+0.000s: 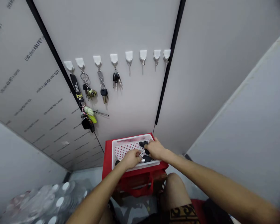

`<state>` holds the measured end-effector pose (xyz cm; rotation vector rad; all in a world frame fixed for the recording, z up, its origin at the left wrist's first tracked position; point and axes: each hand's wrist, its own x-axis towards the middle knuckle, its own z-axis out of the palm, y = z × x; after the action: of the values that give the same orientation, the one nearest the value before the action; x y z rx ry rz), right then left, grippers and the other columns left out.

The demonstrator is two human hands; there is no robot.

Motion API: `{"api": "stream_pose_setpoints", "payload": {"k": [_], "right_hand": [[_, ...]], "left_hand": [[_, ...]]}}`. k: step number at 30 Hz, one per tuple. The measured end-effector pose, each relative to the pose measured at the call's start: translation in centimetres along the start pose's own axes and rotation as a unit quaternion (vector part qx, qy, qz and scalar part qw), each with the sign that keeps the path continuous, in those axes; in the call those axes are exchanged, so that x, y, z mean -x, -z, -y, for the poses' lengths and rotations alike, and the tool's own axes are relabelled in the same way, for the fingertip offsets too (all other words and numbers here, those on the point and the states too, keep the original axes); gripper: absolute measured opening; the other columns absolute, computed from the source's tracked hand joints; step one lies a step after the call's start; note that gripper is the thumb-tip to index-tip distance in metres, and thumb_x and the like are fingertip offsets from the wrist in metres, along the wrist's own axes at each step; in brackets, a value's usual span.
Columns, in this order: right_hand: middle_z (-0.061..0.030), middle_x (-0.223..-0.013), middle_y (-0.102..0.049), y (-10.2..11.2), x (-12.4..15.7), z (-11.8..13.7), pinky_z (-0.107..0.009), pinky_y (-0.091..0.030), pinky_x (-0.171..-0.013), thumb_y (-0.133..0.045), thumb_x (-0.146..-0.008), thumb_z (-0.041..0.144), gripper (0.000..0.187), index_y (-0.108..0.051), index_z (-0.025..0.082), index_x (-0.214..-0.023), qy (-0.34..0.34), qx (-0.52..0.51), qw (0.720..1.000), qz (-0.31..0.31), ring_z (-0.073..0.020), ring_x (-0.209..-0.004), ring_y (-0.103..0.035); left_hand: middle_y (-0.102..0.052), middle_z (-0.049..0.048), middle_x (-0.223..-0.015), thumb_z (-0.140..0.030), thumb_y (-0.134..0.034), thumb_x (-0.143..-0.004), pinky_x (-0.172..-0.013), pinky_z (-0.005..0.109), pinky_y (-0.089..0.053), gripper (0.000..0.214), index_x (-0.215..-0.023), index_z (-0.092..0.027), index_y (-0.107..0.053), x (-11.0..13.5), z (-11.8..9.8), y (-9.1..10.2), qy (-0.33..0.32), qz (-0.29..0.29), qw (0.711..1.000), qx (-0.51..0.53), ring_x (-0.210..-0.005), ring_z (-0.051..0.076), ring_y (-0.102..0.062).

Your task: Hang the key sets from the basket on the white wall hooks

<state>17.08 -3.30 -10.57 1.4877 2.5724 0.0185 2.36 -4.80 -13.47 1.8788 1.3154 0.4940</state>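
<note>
Both hands are inside a white perforated plastic basket [124, 140]. My right hand [156, 150] is at the basket's right side, its fingers closed on a bunch of black-headed keys [143, 144]. My left hand [132, 158] is at the near side with its fingers curled together. What those fingertips hold, if anything, is too small to make out. More black-headed keys [147, 158] lie beside the left fingertips at the near right of the basket. A small dark item [117, 162] shows in the near left corner.
The basket stands on a red cover [107, 155] over a stool. White hooks [129, 56] line the wall ahead. The four on the left carry key bunches, including black keys [116, 78] and a black strap keyring [76, 87]. Bottles [60, 202] stand on the floor at left.
</note>
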Motion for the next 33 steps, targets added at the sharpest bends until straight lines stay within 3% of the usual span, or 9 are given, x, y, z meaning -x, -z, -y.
{"api": "stream_pose_setpoints", "payload": {"k": [4,8,11,14,16,19,24,31,33], "right_hand": [[-0.0065,-0.07,-0.059,0.1,-0.2,-0.5,-0.032,-0.027,-0.069,-0.048,-0.055,0.017,0.019,-0.055,0.017,-0.073,-0.022,-0.063,0.998,0.005,-0.0184,-0.072,-0.05],[-0.0003,-0.058,-0.055,1.0,-0.6,-0.9,-0.021,-0.031,-0.052,-0.046,-0.054,0.016,0.01,-0.052,0.016,-0.061,-0.064,-0.229,0.97,-0.048,-0.011,-0.056,-0.048],[0.004,-0.048,-0.049,1.7,-1.2,-0.5,-0.018,-0.03,-0.044,-0.047,-0.054,0.017,0.006,-0.048,0.015,-0.06,-0.101,-0.426,0.895,-0.09,-0.0066,-0.045,-0.044],[0.0069,-0.044,-0.045,2.5,-1.6,0.4,-0.017,-0.032,-0.041,-0.049,-0.054,0.017,0.009,-0.044,0.015,-0.061,-0.138,-0.606,0.775,-0.114,-0.0047,-0.039,-0.042],[0.0078,-0.043,-0.043,3.0,-1.7,1.1,-0.017,-0.033,-0.04,-0.05,-0.054,0.016,0.01,-0.042,0.015,-0.06,-0.164,-0.676,0.708,-0.126,-0.0044,-0.038,-0.042],[0.0077,-0.043,-0.044,3.6,-1.8,2.2,-0.017,-0.035,-0.039,-0.05,-0.055,0.017,0.011,-0.039,0.016,-0.059,-0.19,-0.736,0.637,-0.128,-0.005,-0.039,-0.045],[0.0065,-0.046,-0.046,3.9,-2.3,3.5,-0.017,-0.039,-0.043,-0.051,-0.056,0.02,0.014,-0.037,0.017,-0.058,-0.167,-0.794,0.565,-0.15,-0.0052,-0.044,-0.048],[0.0068,-0.044,-0.044,4.9,-2.3,4.3,-0.018,-0.039,-0.044,-0.05,-0.058,0.024,0.018,-0.034,0.017,-0.056,-0.136,-0.84,0.508,-0.132,-0.0055,-0.042,-0.049],[0.0066,-0.043,-0.043,5.2,-2.2,4.4,-0.018,-0.039,-0.044,-0.05,-0.059,0.025,0.017,-0.035,0.018,-0.057,-0.124,-0.846,0.501,-0.132,-0.0059,-0.042,-0.049]], "left_hand": [[-0.054,0.0004,-0.065,-0.013,-0.048,-0.054,-0.05,0.018,-0.034,0.026,-0.079,-0.016,-0.054,-0.1,0.3,0.0,0.019,-0.013,1.0,0.01,-0.053,0.009,-0.046],[-0.053,0.001,-0.068,-0.015,-0.049,-0.055,-0.05,0.018,-0.034,0.025,-0.08,-0.014,-0.053,-0.4,0.1,-0.2,0.026,-0.026,0.994,0.098,-0.053,0.007,-0.045],[-0.052,0.0008,-0.066,-0.018,-0.052,-0.055,-0.053,0.019,-0.036,0.021,-0.076,-0.013,-0.051,-0.7,-0.7,-0.5,-0.007,-0.035,0.982,0.187,-0.056,0.008,-0.046],[-0.052,0.0003,-0.064,-0.016,-0.053,-0.054,-0.057,0.02,-0.037,0.016,-0.069,-0.013,-0.049,-1.2,-1.4,-0.5,-0.024,-0.085,0.97,0.227,-0.058,0.008,-0.047],[-0.052,0.0007,-0.064,-0.017,-0.053,-0.055,-0.058,0.02,-0.037,0.013,-0.067,-0.013,-0.049,-1.3,-1.6,-0.2,-0.022,-0.13,0.966,0.223,-0.059,0.008,-0.047],[-0.053,0.001,-0.065,-0.019,-0.053,-0.056,-0.057,0.021,-0.037,0.015,-0.07,-0.013,-0.049,-1.1,-1.7,0.5,-0.013,-0.199,0.96,0.199,-0.058,0.009,-0.048],[-0.055,0.0008,-0.068,-0.017,-0.049,-0.059,-0.058,0.021,-0.037,0.009,-0.068,-0.015,-0.048,-0.3,-1.7,2.0,-0.042,-0.256,0.954,0.147,-0.059,0.009,-0.049],[-0.055,0.0009,-0.067,-0.01,-0.044,-0.058,-0.061,0.021,-0.037,0.011,-0.066,-0.015,-0.05,-0.3,-1.7,3.1,-0.044,-0.222,0.956,0.186,-0.063,0.01,-0.049],[-0.054,0.0002,-0.065,-0.012,-0.044,-0.059,-0.06,0.021,-0.037,0.008,-0.064,-0.015,-0.05,-0.4,-1.7,3.4,-0.046,-0.234,0.952,0.192,-0.063,0.01,-0.049]]}}
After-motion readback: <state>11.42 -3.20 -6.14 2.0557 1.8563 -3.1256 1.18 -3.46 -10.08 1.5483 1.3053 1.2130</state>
